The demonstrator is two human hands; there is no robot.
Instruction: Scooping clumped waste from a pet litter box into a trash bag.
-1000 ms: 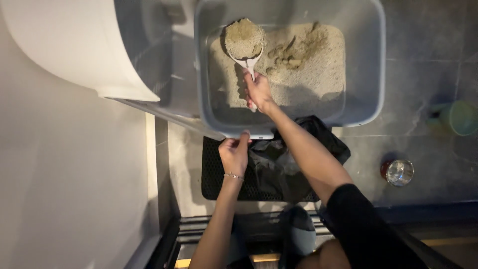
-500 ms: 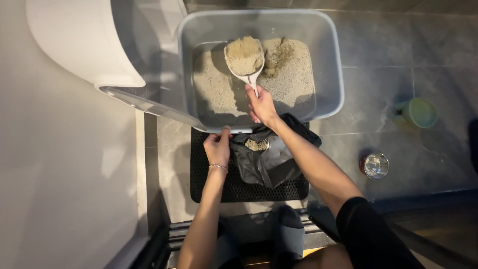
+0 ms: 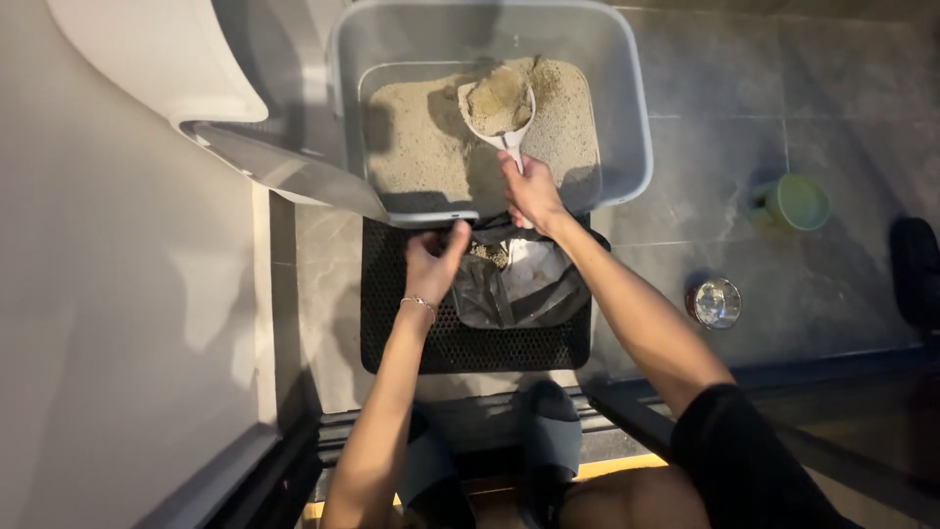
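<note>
From my remote seat I log the following. Item one: a white litter scoop [image 3: 499, 106], loaded with a clump of sandy litter, its bowl over the middle of the litter bed and its handle running down toward 6 o'clock into my right hand [image 3: 530, 191]. The scoop bowl lies at about 12 o'clock from that hand, just beyond the knuckles. The right hand is closed in a narrow grip around the handle end, fingers wrapped, nothing else in it. Item two: a grey litter box [image 3: 632, 118], rectangular, half filled with beige litter [image 3: 416, 147], occupying the top centre of the view. Item three: a dark plastic bag [image 3: 514, 284], mouth open, lying on a black perforated mat [image 3: 392, 333] at 6 o'clock from the box. My left hand [image 3: 431, 264], a thin bracelet at the wrist, pinches the bag's rim at its 9 o'clock edge, fingers curled nearly closed on the plastic, thumb up against the box's front wall. The bag sits directly below the right hand, at its 6 o'clock. Item four: a white curved hood [image 3: 147, 59], at 10 o'clock. Item five: a green bowl [image 3: 798, 201] at 3 o'clock and a small shiny bowl [image 3: 717, 302] at 4 o'clock, both well apart from the hands on the grey tiled floor [image 3: 705, 69].
</note>
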